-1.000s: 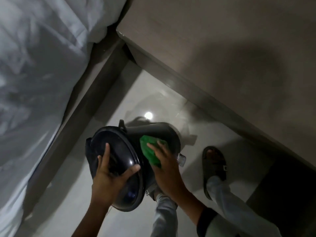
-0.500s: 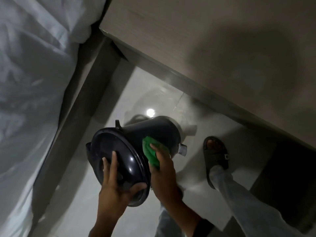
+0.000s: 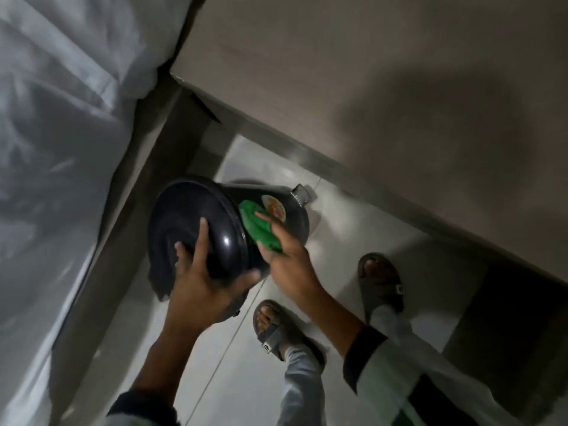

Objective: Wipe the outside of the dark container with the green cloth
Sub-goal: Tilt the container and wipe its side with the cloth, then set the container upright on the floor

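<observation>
A shiny pale floor [image 3: 353,250] lies below, beside a bed sheet [image 3: 55,149]. The left hand [image 3: 203,290] grips the dark container [image 3: 196,229], tipped on its side. Its inside is hidden. Just right, the right hand [image 3: 289,265] presses the green cloth [image 3: 258,226] against its wall.

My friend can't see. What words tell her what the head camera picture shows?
A right hand presses a green cloth on a tipped dark container. The left hand holds its round lid end, above a pale floor.
</observation>
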